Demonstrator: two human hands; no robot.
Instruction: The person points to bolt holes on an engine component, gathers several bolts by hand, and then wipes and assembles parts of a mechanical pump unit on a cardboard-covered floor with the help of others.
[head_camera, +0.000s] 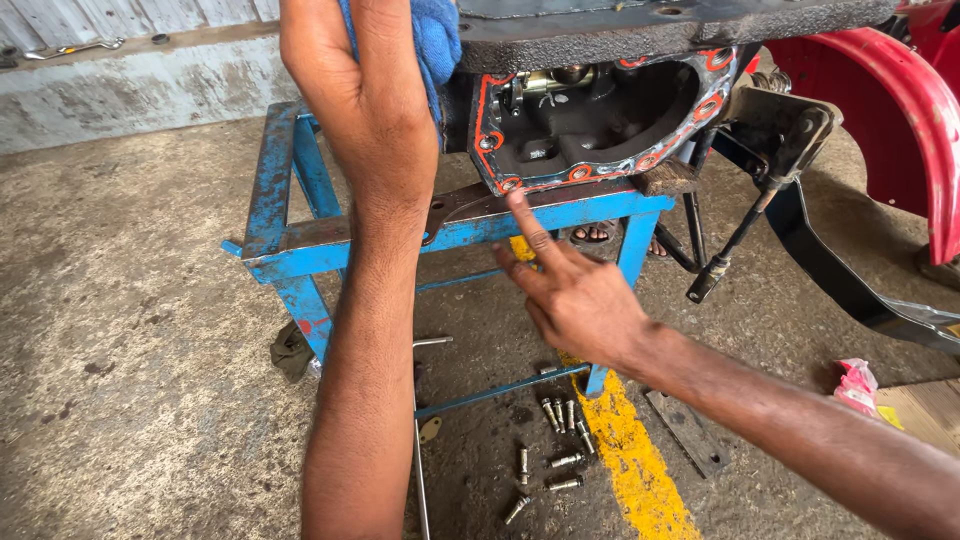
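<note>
My left hand (365, 90) is raised and grips a blue cloth (437, 40), pressing it against the dark cast housing (590, 110). The housing's open face has a rim smeared with red-orange sealant around its bolt holes. My right hand (575, 295) reaches in from the lower right, index finger stretched up and touching the lower edge of that sealant rim, with nothing in the hand. The housing rests on a blue metal stand (290, 240). A flat dark gasket plate (455, 205) lies on the stand's top rail.
Several loose bolts (550, 455) lie on the concrete floor beside a yellow painted line (630, 470). A thin metal rod (418, 440) and a flat plate (690, 430) lie nearby. A red fender (915, 110) and black linkage (740, 235) stand right. Someone's sandalled feet (600, 233) show behind the stand.
</note>
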